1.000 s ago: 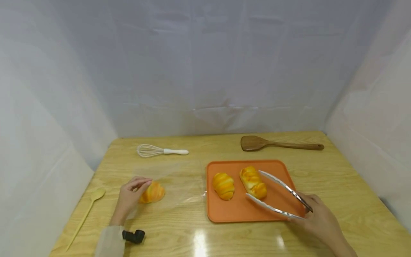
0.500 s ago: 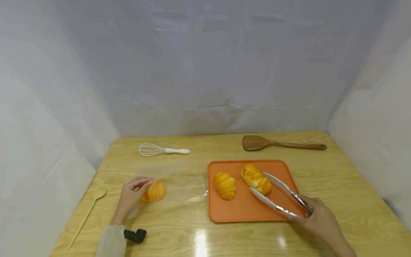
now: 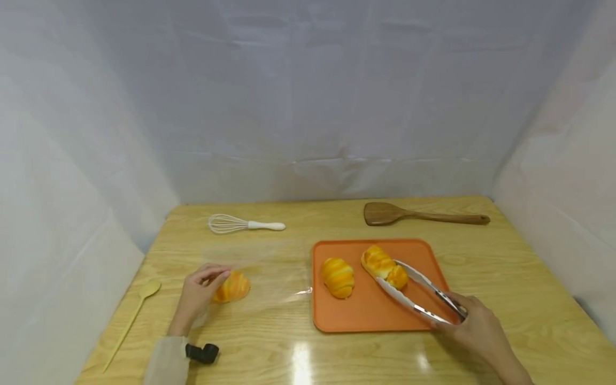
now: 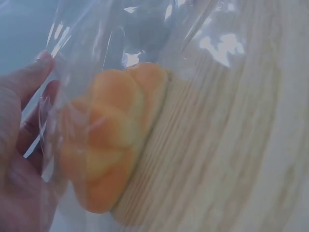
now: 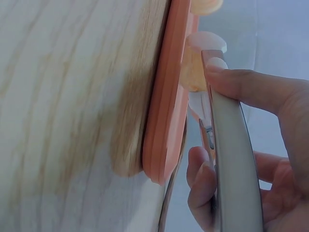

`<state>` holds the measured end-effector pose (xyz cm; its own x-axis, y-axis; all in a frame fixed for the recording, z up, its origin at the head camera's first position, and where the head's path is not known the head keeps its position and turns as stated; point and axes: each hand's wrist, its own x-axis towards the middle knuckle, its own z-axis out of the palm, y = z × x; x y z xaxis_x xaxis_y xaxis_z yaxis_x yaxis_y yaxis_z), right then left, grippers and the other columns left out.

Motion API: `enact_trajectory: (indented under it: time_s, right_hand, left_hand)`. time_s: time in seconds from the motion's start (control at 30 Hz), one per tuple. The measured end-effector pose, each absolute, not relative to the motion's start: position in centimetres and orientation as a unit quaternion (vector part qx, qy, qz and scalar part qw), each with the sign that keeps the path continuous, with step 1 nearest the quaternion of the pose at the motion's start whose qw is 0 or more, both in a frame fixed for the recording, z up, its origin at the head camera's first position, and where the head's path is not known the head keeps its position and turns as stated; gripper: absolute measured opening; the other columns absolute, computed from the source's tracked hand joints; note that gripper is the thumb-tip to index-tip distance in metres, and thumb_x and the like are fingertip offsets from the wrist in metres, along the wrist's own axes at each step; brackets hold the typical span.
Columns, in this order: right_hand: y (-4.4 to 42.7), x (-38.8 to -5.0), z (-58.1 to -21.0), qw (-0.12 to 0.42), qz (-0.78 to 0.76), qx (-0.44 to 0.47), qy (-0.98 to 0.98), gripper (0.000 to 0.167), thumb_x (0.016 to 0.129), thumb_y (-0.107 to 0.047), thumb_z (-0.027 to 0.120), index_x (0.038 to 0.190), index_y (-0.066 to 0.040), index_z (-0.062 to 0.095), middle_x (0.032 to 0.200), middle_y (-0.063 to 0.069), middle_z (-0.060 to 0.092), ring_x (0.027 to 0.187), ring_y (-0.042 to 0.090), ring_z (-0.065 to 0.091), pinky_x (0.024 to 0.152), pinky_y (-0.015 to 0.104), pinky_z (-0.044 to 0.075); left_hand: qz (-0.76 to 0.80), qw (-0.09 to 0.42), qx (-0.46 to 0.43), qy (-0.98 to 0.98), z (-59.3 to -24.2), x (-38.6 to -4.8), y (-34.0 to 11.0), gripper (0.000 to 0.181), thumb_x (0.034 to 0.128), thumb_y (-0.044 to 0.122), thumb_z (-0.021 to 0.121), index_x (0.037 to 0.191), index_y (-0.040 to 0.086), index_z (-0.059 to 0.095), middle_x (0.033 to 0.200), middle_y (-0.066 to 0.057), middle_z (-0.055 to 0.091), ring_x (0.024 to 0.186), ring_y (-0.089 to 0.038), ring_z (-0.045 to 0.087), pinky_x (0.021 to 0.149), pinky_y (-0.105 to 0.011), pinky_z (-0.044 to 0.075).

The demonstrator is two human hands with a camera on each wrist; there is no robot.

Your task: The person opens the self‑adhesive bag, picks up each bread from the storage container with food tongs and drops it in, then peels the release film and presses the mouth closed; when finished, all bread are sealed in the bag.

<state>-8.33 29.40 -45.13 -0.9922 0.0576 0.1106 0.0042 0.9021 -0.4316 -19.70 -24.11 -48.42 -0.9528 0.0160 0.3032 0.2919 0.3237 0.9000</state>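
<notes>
My left hand [image 3: 199, 291] pinches the edge of a clear plastic bag [image 3: 274, 278]. Inside the bag lies a croissant-shaped bread [image 3: 234, 286], which the left wrist view shows through the plastic as an orange bread [image 4: 113, 130] beside the fingers. My right hand [image 3: 478, 329] grips metal tongs [image 3: 425, 313] at the right edge of the orange tray [image 3: 370, 318]. The tong tips stand on either side of the lower right end of a long bread [image 3: 380, 262]. Left of it on the tray is another croissant-shaped bread [image 3: 337, 278]. In the right wrist view thumb and fingers hold the tongs [image 5: 234, 159].
A white whisk [image 3: 247, 224] lies at the back left and a wooden spatula [image 3: 399, 214] at the back right. The yellow spoon [image 3: 129, 323] is left of my left hand. White sheeting [image 3: 308, 107] stands behind and at both sides of the table.
The tong arms have drawn closer together around the long bread, whose lower end has swung to the right. My left hand keeps its hold on the bag.
</notes>
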Motion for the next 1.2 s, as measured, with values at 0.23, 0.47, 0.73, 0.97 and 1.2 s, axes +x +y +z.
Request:
enact_trajectory:
  time_s: [0.23, 0.47, 0.73, 0.97, 1.2]
  right_hand:
    - [29.3, -8.6, -45.5, 0.08, 0.238, -0.006, -0.968, 0.067, 0.068, -0.033, 0.088, 0.119, 0.004, 0.065, 0.111, 0.031, 0.064, 0.098, 0.046, 0.063, 0.076, 0.057, 0.053]
    - [28.1, -9.0, -45.4, 0.125, 0.259, 0.013, -0.958, 0.062, 0.063, -0.027, 0.09, 0.115, -0.001, 0.069, 0.092, 0.011, 0.067, 0.077, 0.015, 0.057, 0.064, 0.031, 0.047]
    - [26.3, -9.9, -44.2, 0.12, 0.316, 0.082, -0.937, 0.056, 0.069, -0.02, 0.088, 0.118, -0.003, 0.066, 0.075, -0.001, 0.053, 0.06, -0.003, 0.04, 0.051, 0.019, 0.036]
    - [24.3, -11.3, -43.4, 0.073, 0.369, 0.169, -0.911, 0.056, 0.073, -0.017, 0.086, 0.122, -0.001, 0.064, 0.082, 0.004, 0.056, 0.059, -0.003, 0.042, 0.048, 0.02, 0.039]
    - [22.4, -13.8, -42.5, 0.015, 0.321, 0.182, -0.929, 0.055, 0.075, -0.025, 0.084, 0.124, -0.007, 0.065, 0.094, 0.006, 0.062, 0.064, 0.0, 0.046, 0.052, 0.021, 0.04]
  left_hand:
    - [-0.57, 0.096, -0.091, -0.811, -48.4, -19.3, -24.0, 0.017, 0.092, 0.008, 0.067, 0.1, -0.007, 0.072, 0.092, 0.023, 0.063, 0.087, 0.007, 0.058, 0.083, -0.005, 0.047]
    - [-0.561, 0.09, -0.091, -0.818, -48.6, -19.3, -24.2, 0.02, 0.0933, 0.012, 0.066, 0.1, -0.005, 0.072, 0.092, 0.024, 0.064, 0.093, 0.008, 0.058, 0.086, -0.004, 0.045]
    - [-0.578, 0.109, -0.1, -0.803, -48.6, -19.5, -24.3, 0.019, 0.0928, 0.006, 0.065, 0.1, -0.01, 0.071, 0.092, 0.023, 0.064, 0.093, 0.008, 0.058, 0.087, -0.004, 0.046]
    - [-0.579, 0.118, -0.115, -0.798, -48.3, -19.5, -24.2, 0.019, 0.0929, 0.005, 0.064, 0.099, -0.012, 0.071, 0.092, 0.022, 0.065, 0.093, 0.007, 0.059, 0.087, -0.005, 0.046]
    - [-0.578, 0.123, -0.136, -0.795, -48.5, -19.5, -24.4, 0.017, 0.0925, 0.002, 0.064, 0.097, -0.012, 0.071, 0.092, 0.023, 0.065, 0.091, 0.006, 0.059, 0.082, -0.006, 0.048]
